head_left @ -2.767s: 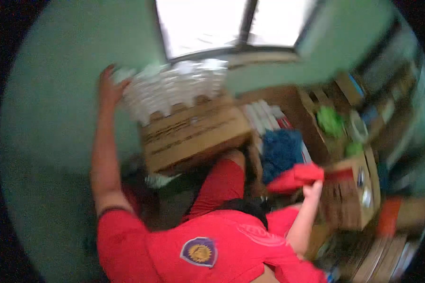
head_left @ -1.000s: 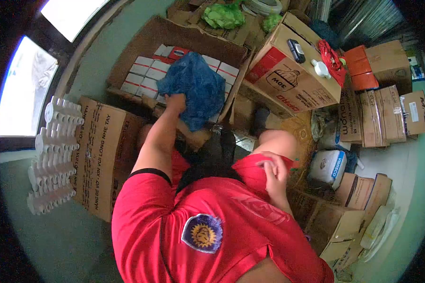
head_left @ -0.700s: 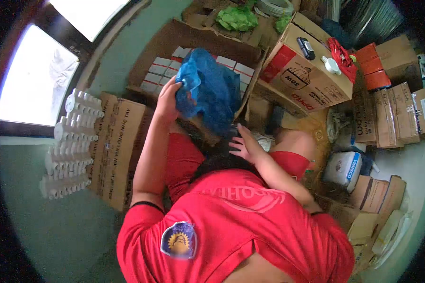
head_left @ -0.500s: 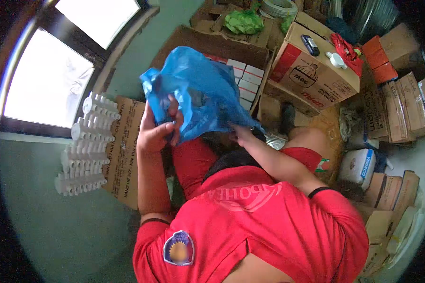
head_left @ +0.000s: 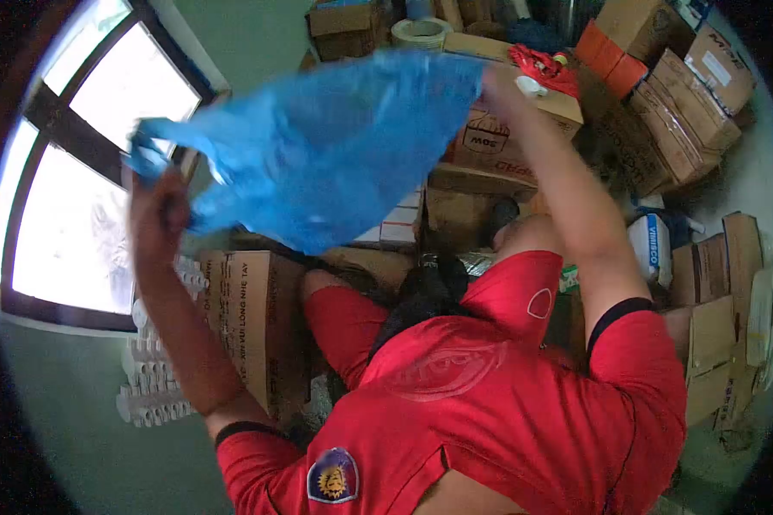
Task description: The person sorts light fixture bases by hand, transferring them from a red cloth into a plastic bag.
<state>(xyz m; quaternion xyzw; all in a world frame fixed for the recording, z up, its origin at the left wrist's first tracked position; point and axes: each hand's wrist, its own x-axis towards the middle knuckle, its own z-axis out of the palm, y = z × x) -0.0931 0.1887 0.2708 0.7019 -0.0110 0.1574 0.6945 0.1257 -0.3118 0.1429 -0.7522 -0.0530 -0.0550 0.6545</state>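
A blue plastic bag (head_left: pixel 326 142) is stretched wide in the air between my two hands. My left hand (head_left: pixel 157 215) grips the bag's handle end at the left, near the window. At the upper right, my right hand (head_left: pixel 500 90) has hold of the opposite end, its fingers blurred and partly hidden. The bag covers much of an open carton behind it, and white boxes (head_left: pixel 401 221) show below its lower edge.
A taller carton (head_left: pixel 489 159) stands beyond my right hand, with a red bundle (head_left: pixel 545 69) on top. White plastic fittings (head_left: pixel 159 386) and a carton (head_left: pixel 253 322) are at my left. Stacked cartons (head_left: pixel 687 112) and a white pack (head_left: pixel 650 249) sit at right.
My hands have moved apart and upward, left hand to the left and right hand to the upper right. The bunched bag is now pulled out long between them.
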